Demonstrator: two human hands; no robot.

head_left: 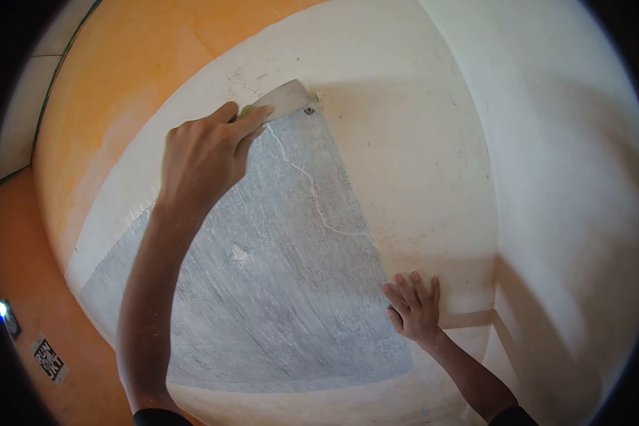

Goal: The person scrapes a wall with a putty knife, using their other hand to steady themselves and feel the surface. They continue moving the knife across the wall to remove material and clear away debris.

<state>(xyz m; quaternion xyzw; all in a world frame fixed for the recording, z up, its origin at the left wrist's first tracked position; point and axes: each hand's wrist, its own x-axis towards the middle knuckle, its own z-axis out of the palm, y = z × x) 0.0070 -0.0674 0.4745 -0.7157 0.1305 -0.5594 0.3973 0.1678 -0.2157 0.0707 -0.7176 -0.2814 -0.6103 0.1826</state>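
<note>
My left hand (206,149) is closed around a putty knife, its fingers pressed along the tool. The wide pale blade (288,101) lies against the wall at the top edge of a grey patch (284,284); most of the handle is hidden in the hand, with a bit of green showing. A thin white crack line (312,188) winds down the patch from below the blade. Close to the blade's right end is a small dark hole (309,111). Lower right, my right hand (415,309) rests with spread fingers at the patch's right edge, holding nothing.
Cream wall (405,142) surrounds the grey patch, and an orange painted area (142,64) lies at upper left. A white side wall (561,142) meets it at a corner on the right. At lower left are a black-and-white sticker (49,359) and a small bright light (3,309).
</note>
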